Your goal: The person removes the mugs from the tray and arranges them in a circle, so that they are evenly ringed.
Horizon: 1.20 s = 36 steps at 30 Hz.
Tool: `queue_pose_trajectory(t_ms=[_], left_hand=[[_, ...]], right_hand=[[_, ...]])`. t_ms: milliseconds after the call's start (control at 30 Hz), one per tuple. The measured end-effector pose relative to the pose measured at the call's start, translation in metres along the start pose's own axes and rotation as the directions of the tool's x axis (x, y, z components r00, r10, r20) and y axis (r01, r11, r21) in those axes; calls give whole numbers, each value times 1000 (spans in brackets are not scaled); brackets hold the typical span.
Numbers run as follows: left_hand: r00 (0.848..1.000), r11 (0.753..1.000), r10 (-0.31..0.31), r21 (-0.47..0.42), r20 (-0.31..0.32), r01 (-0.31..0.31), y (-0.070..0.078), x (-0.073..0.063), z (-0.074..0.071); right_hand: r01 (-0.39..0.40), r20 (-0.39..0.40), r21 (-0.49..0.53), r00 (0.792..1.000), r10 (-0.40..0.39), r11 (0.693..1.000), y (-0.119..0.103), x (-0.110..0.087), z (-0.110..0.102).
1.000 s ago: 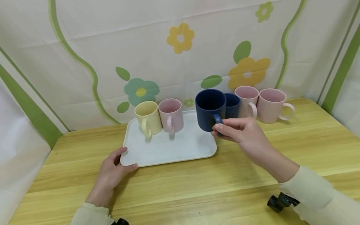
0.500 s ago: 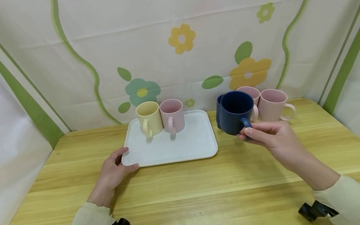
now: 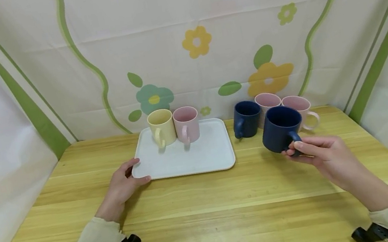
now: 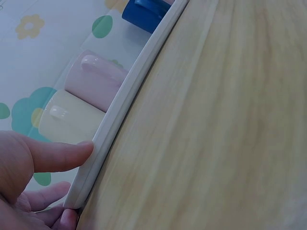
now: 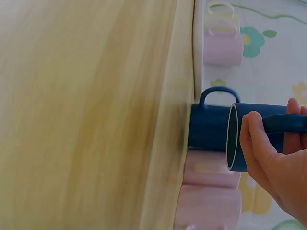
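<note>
My right hand (image 3: pixel 335 159) pinches the handle of a dark blue mug (image 3: pixel 278 127), which is held up above the table at the right. In the right wrist view the held mug (image 5: pixel 259 110) overlaps a second dark blue mug (image 5: pixel 208 127). That second mug (image 3: pixel 248 120) stands on the table just right of a white tray (image 3: pixel 186 163). At the tray's front left corner, my left hand (image 3: pixel 122 190) holds the edge between thumb and fingers; the left wrist view shows the thumb (image 4: pixel 64 155) on the rim. A yellow mug (image 3: pixel 163 130) and a pink mug (image 3: pixel 188 128) stand on the tray.
Two more pink mugs stand at the back right: one pink mug (image 3: pixel 266 101) behind the held one, the other pink mug (image 3: pixel 298 104) beside it, partly hidden. A flower-patterned cloth (image 3: pixel 167 56) hangs behind the wooden table (image 3: pixel 204 223).
My right hand has carried the dark blue mug from over the tray's right edge to the right and toward me, uncovering the second blue mug. The left hand stays at the tray corner.
</note>
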<state>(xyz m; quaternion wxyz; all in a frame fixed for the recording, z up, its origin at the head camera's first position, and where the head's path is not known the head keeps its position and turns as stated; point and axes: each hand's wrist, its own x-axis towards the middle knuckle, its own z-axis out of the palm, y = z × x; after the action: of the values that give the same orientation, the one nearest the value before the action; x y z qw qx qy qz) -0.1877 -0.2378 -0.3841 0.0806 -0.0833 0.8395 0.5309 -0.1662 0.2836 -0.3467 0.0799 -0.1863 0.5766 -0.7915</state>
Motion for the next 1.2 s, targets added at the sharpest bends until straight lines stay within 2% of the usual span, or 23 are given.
queue_pose_trajectory(t_ms=[233, 467, 833, 1200], left_hand=[[1000, 1000, 3, -5, -5, -3, -1, 1, 1], [1000, 1000, -2, -2, -3, 2, -2, 2, 1], [1000, 1000, -5, 13, -6, 6, -1, 2, 0], [1000, 1000, -11, 5, -8, 11, 0, 1, 1]], right_hand=[[-44, -7, 52, 999, 44, 998, -1, -3, -30], [-110, -66, 80, 991, 115, 991, -2, -7, -50], [-148, -80, 143, 984, 160, 979, 0, -10, -68], [-198, -71, 158, 975, 211, 967, 0, -14, -81]])
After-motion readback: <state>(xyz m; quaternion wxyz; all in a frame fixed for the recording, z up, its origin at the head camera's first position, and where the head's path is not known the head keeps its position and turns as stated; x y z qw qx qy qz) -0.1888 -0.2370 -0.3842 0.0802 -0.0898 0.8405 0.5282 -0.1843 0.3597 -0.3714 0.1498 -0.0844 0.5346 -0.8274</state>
